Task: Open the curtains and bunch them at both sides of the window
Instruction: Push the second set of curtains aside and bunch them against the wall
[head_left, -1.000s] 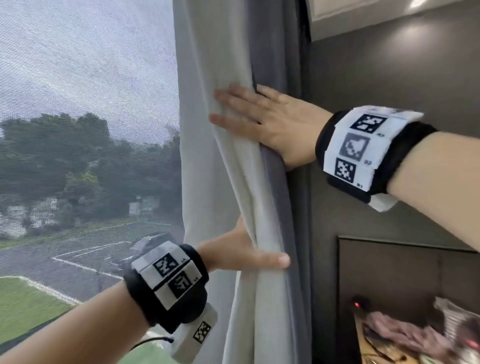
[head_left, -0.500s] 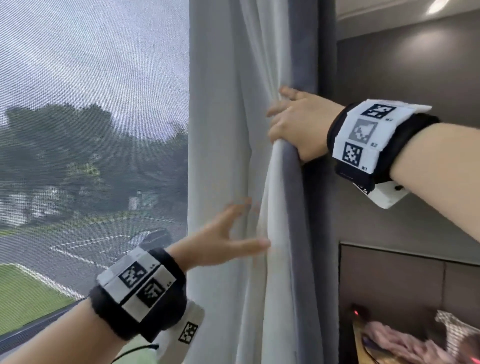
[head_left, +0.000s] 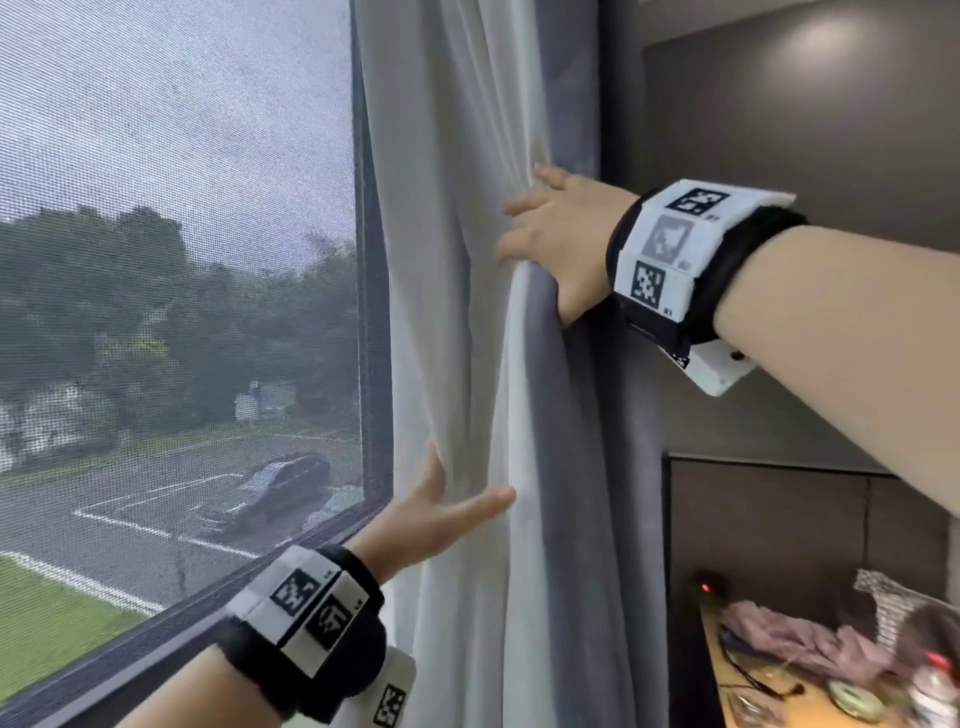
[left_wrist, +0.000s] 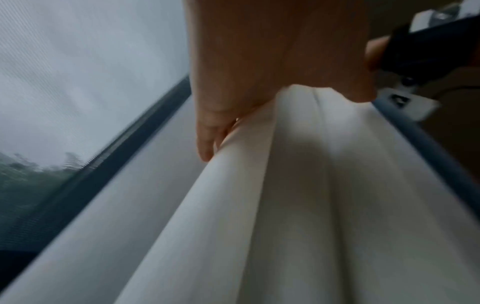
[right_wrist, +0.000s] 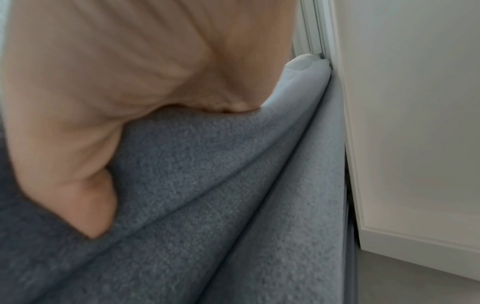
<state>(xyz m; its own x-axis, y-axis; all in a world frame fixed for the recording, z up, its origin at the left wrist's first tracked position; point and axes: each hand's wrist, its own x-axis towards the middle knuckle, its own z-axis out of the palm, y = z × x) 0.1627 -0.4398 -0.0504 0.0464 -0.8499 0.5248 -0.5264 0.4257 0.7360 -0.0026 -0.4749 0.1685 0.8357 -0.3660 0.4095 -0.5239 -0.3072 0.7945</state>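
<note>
Your right hand (head_left: 563, 244) is curling its fingers over the gathered front edge of the curtains, up high, with the thumb lying on the grey-blue blackout curtain (head_left: 566, 467); in the right wrist view the palm is bedding into that fuzzy grey cloth close against the white wall trim (right_wrist: 389, 144). Your left hand (head_left: 436, 512) is reaching in lower down, fingers spread and straight, laying flat against the folds of the white sheer curtain (head_left: 447, 312) without closing on them. Both layers are looking soft and pliable, the grey one thicker and probably heavier, the sheer one light and likely to slip out of a loose push, so you are better off taking a full handful across several pleats than pinching one edge. The bunch is hanging just right of the window frame (head_left: 371, 312), between the mesh-screened window (head_left: 176, 260) and the dark wall (head_left: 805, 156), running from above your upper grip to below your lower hand. A cluttered bedside table (head_left: 779, 696) is sitting beneath, near the curtain's foot.
</note>
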